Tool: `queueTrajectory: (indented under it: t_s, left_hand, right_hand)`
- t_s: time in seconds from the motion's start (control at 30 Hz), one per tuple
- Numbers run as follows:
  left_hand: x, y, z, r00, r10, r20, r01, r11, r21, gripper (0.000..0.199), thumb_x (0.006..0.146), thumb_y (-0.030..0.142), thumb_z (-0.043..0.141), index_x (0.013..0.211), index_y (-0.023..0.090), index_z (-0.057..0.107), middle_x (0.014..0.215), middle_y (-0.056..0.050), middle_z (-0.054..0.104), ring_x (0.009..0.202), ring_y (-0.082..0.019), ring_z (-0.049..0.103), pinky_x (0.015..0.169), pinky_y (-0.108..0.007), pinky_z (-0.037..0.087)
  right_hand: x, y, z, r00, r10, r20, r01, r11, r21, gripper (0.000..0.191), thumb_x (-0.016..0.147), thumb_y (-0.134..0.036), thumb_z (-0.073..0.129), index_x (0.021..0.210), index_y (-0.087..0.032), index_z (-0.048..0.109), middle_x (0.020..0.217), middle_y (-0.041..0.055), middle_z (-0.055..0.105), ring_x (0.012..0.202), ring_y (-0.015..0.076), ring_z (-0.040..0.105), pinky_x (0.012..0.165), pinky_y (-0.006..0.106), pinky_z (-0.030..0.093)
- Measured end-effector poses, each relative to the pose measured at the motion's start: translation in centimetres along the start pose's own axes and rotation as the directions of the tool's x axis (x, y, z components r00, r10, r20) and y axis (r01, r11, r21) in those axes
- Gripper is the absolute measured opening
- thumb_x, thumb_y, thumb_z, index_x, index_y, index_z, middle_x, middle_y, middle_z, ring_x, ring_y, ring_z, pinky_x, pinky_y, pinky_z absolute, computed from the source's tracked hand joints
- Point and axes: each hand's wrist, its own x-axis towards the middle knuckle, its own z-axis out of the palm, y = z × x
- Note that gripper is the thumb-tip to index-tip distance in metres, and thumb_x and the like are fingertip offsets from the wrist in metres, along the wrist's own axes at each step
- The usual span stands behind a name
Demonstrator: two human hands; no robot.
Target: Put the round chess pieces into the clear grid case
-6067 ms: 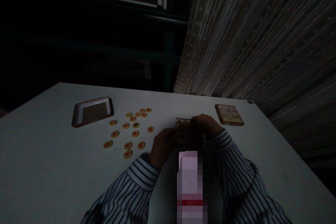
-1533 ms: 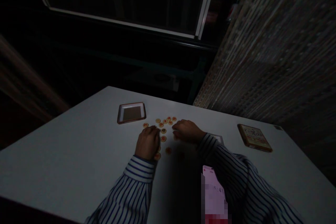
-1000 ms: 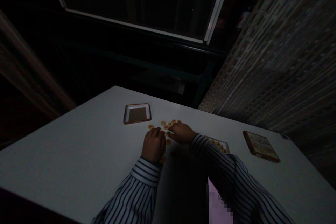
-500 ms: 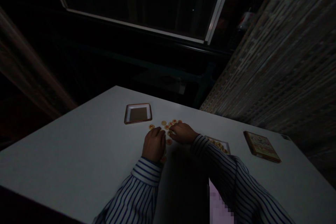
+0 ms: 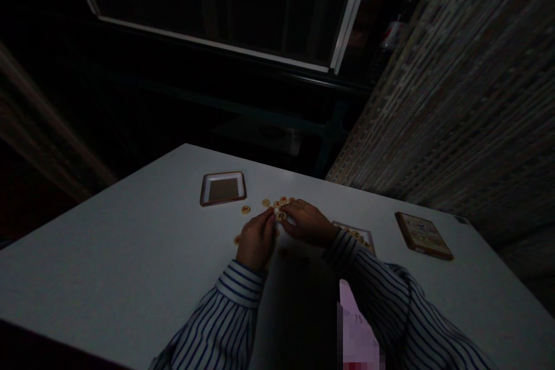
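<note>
Near the middle of the white table [image 5: 143, 243], my right hand [image 5: 309, 222] pinches a round wooden piece [image 5: 281, 216] with a dark character between thumb and fingers. Close against it on the left is my left hand [image 5: 255, 240], its fingers drawn together; whatever they hold is too small and dark to make out. Several round pieces with red characters [image 5: 284, 200] lie just beyond the hands. A plain piece [image 5: 266, 203] and a red-marked piece [image 5: 245, 209] rest farther left. Another piece [image 5: 236, 240] shows beside my left hand.
An open, shallow tray [image 5: 223, 203] sits at the back left. Partly behind my right sleeve is a clear box [image 5: 368, 237] of dark-marked pieces. A flat printed box [image 5: 424, 236] lies at the right. A beaded curtain [image 5: 433, 98] hangs behind the right edge.
The hands have come closer together, and a dark-marked piece is now lifted in my right hand. A piece left of my left hand has come into sight. The view has shifted slightly.
</note>
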Motion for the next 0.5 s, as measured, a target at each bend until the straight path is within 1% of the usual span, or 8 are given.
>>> queueTrajectory:
  t_s: [0.1,0.2,0.27,0.37,0.5]
  left_hand:
    - [-0.1,0.4,0.2,0.997,-0.072,0.014,0.074,0.983,-0.168,0.033,0.080,0.037,0.043,0.101,0.018,0.059,0.103,-0.006,0.063,0.097,-0.019,0.057,0.089,-0.036,0.041]
    - [-0.2,1.0,0.4,0.992,-0.124,0.031,0.128,0.936,-0.329,0.033,0.077,0.038,0.048,0.097,0.017,0.062,0.099,-0.007,0.065,0.094,-0.019,0.058,0.087,-0.034,0.043]
    - [-0.2,1.4,0.4,0.986,-0.160,0.049,0.166,0.897,-0.409,0.033,0.075,0.038,0.051,0.095,0.016,0.063,0.097,-0.007,0.066,0.091,-0.019,0.059,0.084,-0.034,0.045]
    - [-0.3,2.0,0.3,0.979,-0.193,0.069,0.202,0.858,-0.472,0.033,0.072,0.039,0.054,0.094,0.015,0.063,0.094,-0.007,0.067,0.087,-0.019,0.061,0.081,-0.034,0.047]
    - [-0.5,2.8,0.1,0.976,-0.199,0.093,0.218,0.822,-0.526,0.036,0.071,0.040,0.055,0.094,0.014,0.062,0.091,-0.007,0.067,0.084,-0.019,0.062,0.079,-0.033,0.048]
  right_hand:
    - [-0.5,-0.1,-0.4,0.999,0.005,-0.051,-0.002,0.998,0.058,0.026,0.080,-0.025,0.046,0.103,-0.014,0.052,0.100,0.0085,0.059,0.095,0.0160,0.051,0.086,0.031,0.036]
    - [-1.1,-0.2,-0.7,0.996,0.010,-0.090,-0.002,0.996,0.087,0.026,0.079,-0.026,0.048,0.101,-0.014,0.053,0.098,0.0080,0.060,0.093,0.0160,0.051,0.086,0.031,0.037]
    - [-1.5,-0.2,-0.9,0.994,0.004,-0.105,0.007,0.995,0.099,0.026,0.078,-0.027,0.050,0.100,-0.014,0.054,0.097,0.0078,0.060,0.093,0.0164,0.051,0.086,0.032,0.037]
    - [-2.0,-0.3,-1.2,0.993,0.009,-0.122,0.007,0.992,0.128,0.025,0.077,-0.028,0.051,0.099,-0.016,0.054,0.095,0.0075,0.060,0.092,0.0162,0.052,0.083,0.032,0.039]
    - [-2.8,-0.1,-1.7,0.990,-0.001,-0.143,0.025,0.986,0.167,0.025,0.078,-0.029,0.051,0.100,-0.016,0.054,0.093,0.0061,0.060,0.089,0.0143,0.052,0.080,0.029,0.040]
